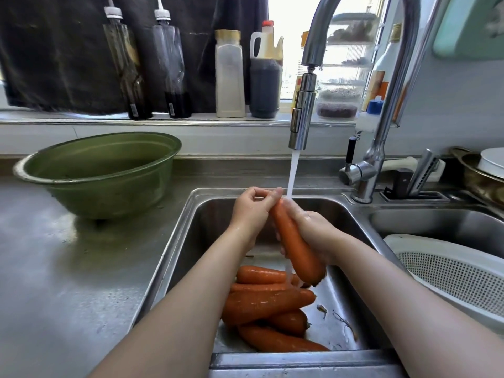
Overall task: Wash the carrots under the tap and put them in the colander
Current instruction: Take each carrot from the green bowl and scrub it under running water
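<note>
A thick orange carrot [296,245] is held tilted over the steel sink [188,236], its thin end up under the running stream of the tap [302,110]. My right hand [313,230] cups it from the right side. My left hand [252,211] pinches its thin tip with the fingertips. Several more wet carrots [267,304] lie in a heap on the sink floor below. The white perforated colander [447,271] sits in the second basin at the right and shows nothing inside.
A green bowl [101,173] stands on the steel counter at the left. Sauce bottles [174,66] line the window ledge behind. A knife block [409,184] and a pot with a white plate [482,170] stand behind the right basin. Carrot scraps lie on the sink floor.
</note>
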The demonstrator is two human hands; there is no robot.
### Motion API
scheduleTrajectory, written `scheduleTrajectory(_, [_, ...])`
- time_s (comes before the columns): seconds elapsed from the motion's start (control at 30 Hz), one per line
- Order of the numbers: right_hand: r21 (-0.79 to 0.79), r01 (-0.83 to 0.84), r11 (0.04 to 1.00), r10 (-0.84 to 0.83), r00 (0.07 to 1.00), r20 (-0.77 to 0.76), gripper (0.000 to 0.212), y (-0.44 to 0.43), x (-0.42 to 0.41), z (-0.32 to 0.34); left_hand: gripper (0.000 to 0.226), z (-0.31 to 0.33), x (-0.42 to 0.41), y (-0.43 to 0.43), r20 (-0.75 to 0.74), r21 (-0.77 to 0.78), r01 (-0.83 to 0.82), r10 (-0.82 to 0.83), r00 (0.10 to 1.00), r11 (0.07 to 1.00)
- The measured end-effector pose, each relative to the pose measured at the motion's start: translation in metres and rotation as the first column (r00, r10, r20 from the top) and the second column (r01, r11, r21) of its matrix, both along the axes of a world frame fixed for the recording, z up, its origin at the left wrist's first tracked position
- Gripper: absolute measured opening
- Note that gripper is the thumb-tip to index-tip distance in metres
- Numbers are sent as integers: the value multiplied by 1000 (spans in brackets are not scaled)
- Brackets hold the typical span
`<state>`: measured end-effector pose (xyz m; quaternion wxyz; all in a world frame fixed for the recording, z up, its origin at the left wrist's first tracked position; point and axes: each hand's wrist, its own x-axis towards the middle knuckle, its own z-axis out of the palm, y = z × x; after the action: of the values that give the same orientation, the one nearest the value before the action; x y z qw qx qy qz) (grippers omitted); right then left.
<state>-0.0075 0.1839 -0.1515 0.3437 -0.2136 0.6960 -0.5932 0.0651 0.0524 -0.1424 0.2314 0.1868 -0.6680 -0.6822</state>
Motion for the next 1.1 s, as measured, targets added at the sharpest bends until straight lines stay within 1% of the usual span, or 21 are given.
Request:
scheduleTrajectory(0.03, [8,18,1000,-18,1000,9,70,-1,-1,-1,28,1,0,1,8,-3,35,-35,999,999])
scheduleTrajectory(0.1, [0,38,999,-38,999,35,72,-1,-3,-2,19,3,0,3,9,36,103,-104,995,994])
scheduleTrajectory(0.23, [-10,4,1000,-3,995,100,62,9,-8,2,22,5,1,1,65,115,182,-190,980,977])
scheduleTrajectory(0.3, [24,-37,999,35,994,107,65,13,-8,4,20,6,2,2,82,146,150,-163,983,978])
scheduleTrajectory(0.37, [40,-85,996,79,987,137,68,15,-7,5,20,6,1,6,96,183,78,-97,991,980])
scheduleTrajectory(0.43, [41,-153,987,145,977,157,72,16,-4,6,24,4,-1,7,100,202,39,-61,993,979])
scheduleTrajectory(0.5, [45,-196,980,188,973,131,74,17,-5,6,29,2,-1,7,112,206,27,-51,992,978])
scheduleTrajectory(0.6, [49,-144,988,141,988,57,74,18,-9,4,31,1,1,3,106,224,105,-131,986,969])
scheduleTrajectory(0.7, [-31,-45,999,46,998,38,69,15,-14,-1,26,0,4,3,43,234,244,-261,964,941])
scheduleTrajectory(0.73, [-51,-30,998,32,999,39,68,14,-15,-2,25,-2,3,4,32,231,265,-280,960,936])
scheduleTrajectory(0.8, [-67,-17,998,20,998,56,68,12,-16,-4,20,-1,3,9,33,248,231,-246,969,941])
scheduleTrajectory(0.87, [-49,-23,999,26,997,70,66,11,-14,-3,14,2,1,15,43,268,125,-141,989,955])
scheduleTrajectory(0.93, [-15,-66,998,67,995,77,66,10,-11,0,16,3,-3,18,65,222,8,-23,998,975])
scheduleTrajectory(1.0, [11,-128,992,126,987,102,67,9,-8,1,20,1,-6,17,63,192,-67,56,996,979])
scheduleTrajectory(1.07, [18,-145,989,143,985,100,64,7,-7,0,22,-1,-7,11,75,198,-78,64,995,977])
scheduleTrajectory(1.1, [-6,-122,993,122,988,98,61,6,-9,-1,23,0,-6,7,74,226,-54,39,997,973])
